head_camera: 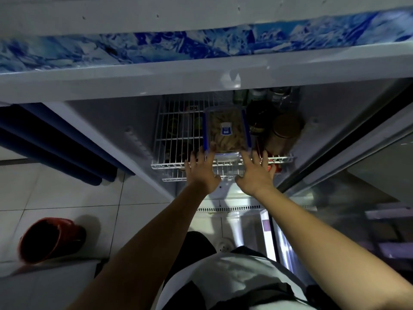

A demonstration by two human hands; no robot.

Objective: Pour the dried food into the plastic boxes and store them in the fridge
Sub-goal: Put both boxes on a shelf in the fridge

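Note:
A clear plastic box (226, 130) with blue lid clips and a blue label, filled with pale dried food, rests on the white wire shelf (176, 139) inside the fridge. My left hand (201, 171) has its fingers spread, with the fingertips at the box's near left corner. The fingers of my right hand (257, 173) are spread too and touch the box's near right corner. Neither hand wraps around the box.
Jars (285, 130) and dark bottles stand to the right of the box on the same shelf. The open glass fridge door (357, 175) is at the right. A red bucket (51, 239) sits on the tiled floor at the left. A second wire shelf lies below.

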